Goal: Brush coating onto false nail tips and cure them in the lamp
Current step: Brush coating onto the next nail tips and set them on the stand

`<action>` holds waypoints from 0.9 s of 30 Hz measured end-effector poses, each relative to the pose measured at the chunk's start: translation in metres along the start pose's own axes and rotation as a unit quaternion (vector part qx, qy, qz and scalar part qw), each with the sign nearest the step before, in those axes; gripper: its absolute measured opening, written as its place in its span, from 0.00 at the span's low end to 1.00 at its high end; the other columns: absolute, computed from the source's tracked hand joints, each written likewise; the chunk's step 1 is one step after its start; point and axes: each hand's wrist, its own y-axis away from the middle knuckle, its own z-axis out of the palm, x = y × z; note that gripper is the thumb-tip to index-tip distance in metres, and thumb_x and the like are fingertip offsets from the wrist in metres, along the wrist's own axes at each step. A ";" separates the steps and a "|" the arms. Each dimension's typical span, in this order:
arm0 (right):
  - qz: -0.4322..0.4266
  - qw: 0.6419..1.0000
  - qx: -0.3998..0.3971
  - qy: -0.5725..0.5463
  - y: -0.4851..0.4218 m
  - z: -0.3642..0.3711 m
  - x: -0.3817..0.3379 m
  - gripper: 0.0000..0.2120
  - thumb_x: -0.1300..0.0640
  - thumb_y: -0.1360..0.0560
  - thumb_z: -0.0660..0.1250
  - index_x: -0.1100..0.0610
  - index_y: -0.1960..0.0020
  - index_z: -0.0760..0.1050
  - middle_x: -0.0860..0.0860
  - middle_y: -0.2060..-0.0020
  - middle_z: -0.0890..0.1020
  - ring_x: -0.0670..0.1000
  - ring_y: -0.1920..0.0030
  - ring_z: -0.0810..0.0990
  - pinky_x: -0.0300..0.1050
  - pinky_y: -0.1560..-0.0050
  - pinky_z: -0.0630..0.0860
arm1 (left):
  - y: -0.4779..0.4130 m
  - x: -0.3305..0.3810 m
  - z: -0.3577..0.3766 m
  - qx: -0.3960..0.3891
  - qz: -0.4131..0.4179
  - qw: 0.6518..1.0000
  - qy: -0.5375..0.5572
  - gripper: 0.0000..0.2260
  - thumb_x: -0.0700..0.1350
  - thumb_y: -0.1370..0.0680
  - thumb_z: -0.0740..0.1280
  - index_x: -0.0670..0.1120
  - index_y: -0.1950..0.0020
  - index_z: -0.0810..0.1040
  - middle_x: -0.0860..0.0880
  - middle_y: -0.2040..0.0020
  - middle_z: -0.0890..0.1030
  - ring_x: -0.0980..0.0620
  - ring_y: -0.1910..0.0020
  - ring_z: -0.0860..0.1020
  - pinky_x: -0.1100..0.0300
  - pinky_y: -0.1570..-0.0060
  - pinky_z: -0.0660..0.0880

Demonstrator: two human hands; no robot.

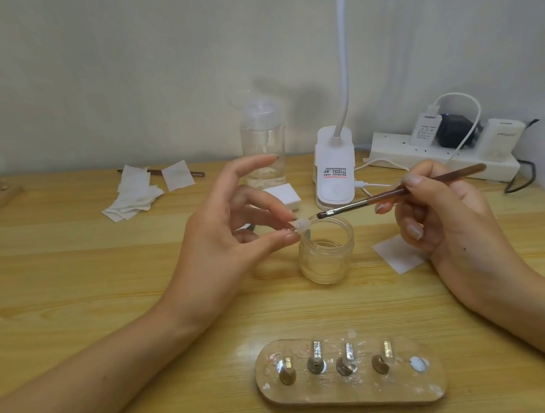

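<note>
My left hand point(230, 229) pinches a small clear false nail tip point(301, 226) on its holder between thumb and finger, just above the rim of an open glass jar point(326, 251). My right hand point(443, 214) grips a brown-handled brush point(395, 193); its bristle end sits a short way right of the nail tip. A clear oval stand point(348, 371) near the front edge carries several metal nail holders, and one slot at its right end is bare. The white clip-on lamp point(333, 168) stands behind the jar.
A clear pump bottle point(263, 144) stands at the back, with a white block point(282, 197) beside it. White wipes point(141, 191) lie back left, another wipe point(397, 253) under my right hand. A power strip point(441, 155) with chargers and cables fills the back right.
</note>
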 end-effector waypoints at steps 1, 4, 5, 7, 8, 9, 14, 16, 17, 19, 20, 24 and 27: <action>0.002 1.000 -0.001 -0.002 0.000 0.000 0.000 0.12 0.53 0.22 0.66 0.47 0.64 0.72 0.53 0.64 0.84 0.44 0.73 0.68 0.32 0.72 0.67 | 0.000 0.000 0.000 -0.003 -0.002 1.000 0.001 0.31 0.43 0.31 0.78 0.55 0.31 0.72 0.51 0.58 0.84 0.52 0.54 0.84 0.40 0.51 0.79; 0.004 1.000 -0.011 0.002 0.001 0.003 -0.001 0.08 0.51 0.27 0.66 0.49 0.64 0.71 0.55 0.64 0.85 0.44 0.73 0.67 0.32 0.73 0.66 | 0.000 -0.001 0.001 -0.009 -0.004 1.000 -0.004 0.30 0.38 0.29 0.77 0.54 0.31 0.73 0.50 0.60 0.84 0.52 0.55 0.84 0.39 0.52 0.78; 0.004 1.000 -0.015 0.007 0.001 0.004 -0.002 0.08 0.50 0.28 0.66 0.49 0.64 0.71 0.55 0.63 0.85 0.45 0.73 0.67 0.32 0.73 0.65 | 0.000 -0.002 0.001 -0.009 -0.006 1.000 -0.005 0.29 0.37 0.29 0.77 0.53 0.32 0.74 0.50 0.60 0.84 0.52 0.55 0.84 0.40 0.53 0.78; 0.005 1.000 -0.019 0.011 0.001 0.005 -0.003 0.08 0.50 0.28 0.66 0.51 0.62 0.70 0.56 0.63 0.85 0.45 0.74 0.67 0.31 0.73 0.65 | 0.000 -0.002 0.002 -0.009 -0.008 1.000 -0.008 0.27 0.37 0.29 0.77 0.53 0.34 0.75 0.50 0.61 0.84 0.53 0.55 0.84 0.43 0.55 0.77; 0.004 1.000 -0.021 0.012 0.001 0.006 -0.003 0.08 0.50 0.28 0.66 0.52 0.62 0.69 0.56 0.63 0.85 0.45 0.74 0.66 0.31 0.73 0.65 | 0.000 -0.002 0.002 -0.010 -0.010 1.000 -0.010 0.25 0.37 0.29 0.77 0.53 0.35 0.76 0.51 0.61 0.83 0.54 0.55 0.84 0.44 0.56 0.76; 0.004 1.000 -0.024 0.012 0.001 0.006 -0.004 0.08 0.51 0.28 0.66 0.53 0.61 0.69 0.56 0.63 0.85 0.45 0.74 0.66 0.31 0.73 0.65 | 0.000 -0.002 0.002 -0.012 -0.011 1.000 -0.012 0.25 0.37 0.28 0.77 0.53 0.36 0.76 0.52 0.62 0.83 0.55 0.55 0.84 0.45 0.58 0.76; -0.002 0.999 -0.036 0.024 0.002 0.007 -0.003 0.08 0.53 0.27 0.65 0.55 0.61 0.70 0.55 0.64 0.85 0.44 0.75 0.67 0.29 0.75 0.65 | 0.001 -0.002 0.002 -0.021 -0.007 1.000 -0.011 0.24 0.36 0.28 0.76 0.53 0.36 0.76 0.52 0.63 0.82 0.57 0.55 0.83 0.50 0.62 0.76; 0.005 1.000 -0.016 0.027 0.001 0.005 -0.002 0.08 0.53 0.27 0.65 0.54 0.61 0.69 0.55 0.65 0.84 0.45 0.76 0.66 0.30 0.75 0.64 | 0.001 -0.002 0.001 -0.022 -0.006 1.000 -0.012 0.24 0.37 0.27 0.76 0.53 0.36 0.76 0.52 0.63 0.82 0.55 0.55 0.83 0.49 0.62 0.76; 0.008 1.000 -0.005 0.026 0.000 0.004 -0.001 0.08 0.53 0.27 0.65 0.54 0.61 0.69 0.55 0.65 0.84 0.45 0.76 0.66 0.30 0.76 0.64 | 0.001 -0.002 0.001 -0.022 -0.004 1.000 -0.013 0.24 0.37 0.27 0.76 0.53 0.36 0.76 0.52 0.62 0.82 0.54 0.55 0.83 0.50 0.62 0.75; 0.006 1.000 -0.001 0.021 0.000 0.003 -0.001 0.08 0.51 0.28 0.66 0.52 0.62 0.69 0.55 0.65 0.84 0.44 0.75 0.66 0.31 0.76 0.63 | 0.001 -0.002 0.001 -0.023 -0.001 1.000 -0.012 0.24 0.36 0.27 0.76 0.53 0.36 0.76 0.52 0.62 0.82 0.55 0.56 0.83 0.52 0.64 0.74; 0.002 1.000 -0.008 0.018 0.000 0.003 -0.001 0.08 0.51 0.28 0.66 0.52 0.62 0.69 0.55 0.64 0.85 0.44 0.75 0.66 0.31 0.75 0.63 | 0.001 -0.002 0.001 -0.024 0.000 1.000 -0.012 0.24 0.36 0.27 0.76 0.53 0.36 0.76 0.52 0.62 0.82 0.56 0.56 0.82 0.54 0.65 0.74; -0.014 0.999 -0.040 0.029 0.001 0.005 -0.001 0.08 0.51 0.27 0.66 0.53 0.61 0.70 0.54 0.64 0.85 0.44 0.76 0.67 0.29 0.76 0.63 | 0.001 -0.001 0.001 -0.025 0.004 1.000 -0.016 0.23 0.35 0.27 0.76 0.52 0.36 0.76 0.52 0.63 0.82 0.57 0.57 0.82 0.52 0.67 0.72; -0.003 0.999 -0.011 0.033 0.000 0.004 0.000 0.08 0.52 0.27 0.66 0.54 0.60 0.69 0.55 0.65 0.84 0.44 0.76 0.66 0.30 0.76 0.63 | 0.001 0.000 0.002 -0.024 0.005 1.000 -0.018 0.23 0.35 0.27 0.76 0.52 0.37 0.76 0.52 0.63 0.81 0.57 0.57 0.82 0.52 0.67 0.72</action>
